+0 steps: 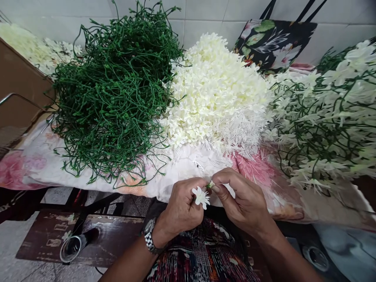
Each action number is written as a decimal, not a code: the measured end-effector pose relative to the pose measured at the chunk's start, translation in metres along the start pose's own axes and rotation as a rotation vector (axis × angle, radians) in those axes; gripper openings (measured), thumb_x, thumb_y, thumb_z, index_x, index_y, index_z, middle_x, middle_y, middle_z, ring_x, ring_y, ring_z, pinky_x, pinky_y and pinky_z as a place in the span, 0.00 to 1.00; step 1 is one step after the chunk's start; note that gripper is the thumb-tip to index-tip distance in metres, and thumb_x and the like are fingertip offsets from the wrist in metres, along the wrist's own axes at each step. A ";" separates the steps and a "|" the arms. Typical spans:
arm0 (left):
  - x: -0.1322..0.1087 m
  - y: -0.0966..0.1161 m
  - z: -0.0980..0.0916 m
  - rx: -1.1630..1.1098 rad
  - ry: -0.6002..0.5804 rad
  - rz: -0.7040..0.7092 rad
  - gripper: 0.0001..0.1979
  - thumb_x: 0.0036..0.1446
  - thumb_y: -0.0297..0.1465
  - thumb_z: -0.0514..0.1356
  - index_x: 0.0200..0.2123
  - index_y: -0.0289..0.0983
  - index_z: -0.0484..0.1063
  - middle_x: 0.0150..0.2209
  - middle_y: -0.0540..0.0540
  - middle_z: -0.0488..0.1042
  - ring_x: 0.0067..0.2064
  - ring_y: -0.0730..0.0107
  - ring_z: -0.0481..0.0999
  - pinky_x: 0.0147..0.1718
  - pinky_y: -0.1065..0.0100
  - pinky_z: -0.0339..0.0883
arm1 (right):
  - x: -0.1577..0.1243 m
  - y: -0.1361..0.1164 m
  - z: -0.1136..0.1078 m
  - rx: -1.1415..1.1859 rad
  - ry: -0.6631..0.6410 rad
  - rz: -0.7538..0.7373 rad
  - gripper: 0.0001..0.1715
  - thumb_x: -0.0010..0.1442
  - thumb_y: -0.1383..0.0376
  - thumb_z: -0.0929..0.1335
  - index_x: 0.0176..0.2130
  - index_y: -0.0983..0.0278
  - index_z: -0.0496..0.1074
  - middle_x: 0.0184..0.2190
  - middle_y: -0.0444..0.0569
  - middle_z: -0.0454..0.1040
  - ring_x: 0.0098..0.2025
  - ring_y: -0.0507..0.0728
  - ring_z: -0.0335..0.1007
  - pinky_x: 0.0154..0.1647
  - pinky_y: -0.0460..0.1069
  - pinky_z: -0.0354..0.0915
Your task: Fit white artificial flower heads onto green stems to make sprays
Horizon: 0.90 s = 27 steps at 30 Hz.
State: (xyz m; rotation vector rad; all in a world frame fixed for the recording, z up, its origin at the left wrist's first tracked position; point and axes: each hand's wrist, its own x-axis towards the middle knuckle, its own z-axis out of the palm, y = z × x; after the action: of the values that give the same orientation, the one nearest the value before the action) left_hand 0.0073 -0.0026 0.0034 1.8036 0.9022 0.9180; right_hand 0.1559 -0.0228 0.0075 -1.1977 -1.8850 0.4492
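On the cloth-covered counter (190,158), green stems (114,94) lie toward the left edge; loose white blossoms (217,86) lie beside them, toward the far edge. At the near edge, my left hand (182,203) holds a white flower (201,197), fingers curled closed; my right hand (245,201) pinches a small pale piece (212,183) beside it.

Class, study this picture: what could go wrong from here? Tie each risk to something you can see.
The left hand holds a white flower near the front edge of the cloth, so a slip could drop it.

The green stems lie tangled; pulling one might drag others along.

The glass sits on the brown bench, where a stray movement could knock it.
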 end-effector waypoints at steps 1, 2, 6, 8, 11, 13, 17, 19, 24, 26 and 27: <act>0.000 0.000 0.000 0.003 0.004 -0.018 0.09 0.45 0.22 0.47 0.20 0.40 0.46 0.18 0.55 0.49 0.21 0.76 0.49 0.20 0.71 0.46 | 0.000 0.001 0.001 0.004 0.008 0.007 0.07 0.59 0.74 0.62 0.31 0.64 0.63 0.24 0.43 0.65 0.26 0.49 0.63 0.26 0.44 0.62; 0.000 0.000 0.000 0.002 0.009 -0.033 0.09 0.46 0.23 0.47 0.20 0.40 0.46 0.18 0.55 0.49 0.21 0.76 0.49 0.20 0.71 0.46 | 0.000 0.001 0.003 0.009 0.020 0.009 0.07 0.59 0.74 0.62 0.31 0.64 0.63 0.24 0.43 0.66 0.26 0.49 0.64 0.26 0.44 0.62; 0.001 0.001 0.002 -0.032 0.023 -0.074 0.08 0.46 0.23 0.47 0.20 0.39 0.51 0.18 0.55 0.51 0.21 0.76 0.50 0.20 0.72 0.47 | -0.001 0.001 0.008 0.025 0.085 -0.008 0.07 0.59 0.75 0.62 0.33 0.64 0.64 0.25 0.44 0.67 0.27 0.49 0.65 0.26 0.44 0.63; 0.001 0.001 0.002 -0.045 0.035 -0.085 0.07 0.45 0.22 0.47 0.20 0.39 0.52 0.18 0.55 0.52 0.21 0.76 0.51 0.21 0.72 0.48 | -0.002 0.002 0.010 0.029 0.109 -0.025 0.08 0.58 0.76 0.63 0.33 0.63 0.64 0.26 0.44 0.67 0.27 0.49 0.65 0.26 0.45 0.63; 0.001 0.001 0.003 -0.038 0.048 -0.098 0.08 0.44 0.22 0.47 0.20 0.39 0.51 0.18 0.55 0.52 0.22 0.76 0.51 0.21 0.71 0.48 | -0.003 0.003 0.013 0.032 0.124 -0.037 0.09 0.57 0.76 0.63 0.34 0.63 0.64 0.26 0.45 0.67 0.28 0.50 0.65 0.27 0.45 0.64; 0.000 0.000 0.003 -0.022 0.050 -0.113 0.07 0.44 0.22 0.47 0.20 0.39 0.52 0.18 0.54 0.52 0.22 0.75 0.51 0.21 0.71 0.48 | -0.003 0.003 0.015 0.031 0.127 -0.039 0.10 0.57 0.77 0.63 0.35 0.63 0.64 0.26 0.45 0.67 0.29 0.50 0.65 0.28 0.45 0.64; -0.003 -0.003 0.005 -0.002 0.053 -0.125 0.06 0.43 0.22 0.47 0.20 0.39 0.53 0.19 0.54 0.54 0.23 0.74 0.53 0.22 0.70 0.50 | -0.001 0.002 0.016 0.025 0.139 -0.066 0.11 0.56 0.78 0.63 0.35 0.64 0.65 0.26 0.45 0.67 0.28 0.50 0.64 0.27 0.45 0.64; -0.004 -0.004 0.006 0.002 0.061 -0.123 0.07 0.43 0.22 0.47 0.20 0.39 0.52 0.19 0.54 0.53 0.22 0.75 0.53 0.22 0.70 0.49 | 0.000 0.002 0.016 0.016 0.141 -0.081 0.11 0.56 0.78 0.63 0.36 0.64 0.65 0.26 0.45 0.67 0.28 0.51 0.64 0.27 0.46 0.64; -0.003 -0.004 0.007 0.008 0.091 -0.092 0.08 0.41 0.21 0.47 0.20 0.39 0.49 0.18 0.55 0.51 0.22 0.75 0.50 0.21 0.70 0.47 | 0.000 0.002 0.016 -0.042 0.150 -0.134 0.12 0.55 0.79 0.64 0.37 0.64 0.65 0.27 0.47 0.68 0.30 0.52 0.65 0.28 0.47 0.65; -0.002 -0.004 0.006 0.006 0.101 -0.084 0.09 0.40 0.20 0.46 0.20 0.39 0.48 0.18 0.55 0.50 0.22 0.76 0.50 0.21 0.71 0.46 | 0.000 0.002 0.016 -0.064 0.148 -0.156 0.12 0.55 0.79 0.64 0.37 0.64 0.66 0.27 0.47 0.68 0.30 0.52 0.65 0.29 0.48 0.66; -0.002 -0.004 0.006 0.000 0.097 -0.084 0.09 0.40 0.20 0.46 0.20 0.39 0.48 0.19 0.55 0.50 0.22 0.76 0.50 0.21 0.71 0.46 | 0.000 0.002 0.016 -0.066 0.144 -0.161 0.12 0.55 0.79 0.64 0.37 0.64 0.66 0.27 0.47 0.68 0.30 0.52 0.65 0.29 0.48 0.66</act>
State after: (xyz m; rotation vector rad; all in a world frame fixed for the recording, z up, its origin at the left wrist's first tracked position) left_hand 0.0105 -0.0054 -0.0021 1.7204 1.0310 0.9588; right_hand 0.1442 -0.0201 -0.0031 -1.0807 -1.8663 0.2090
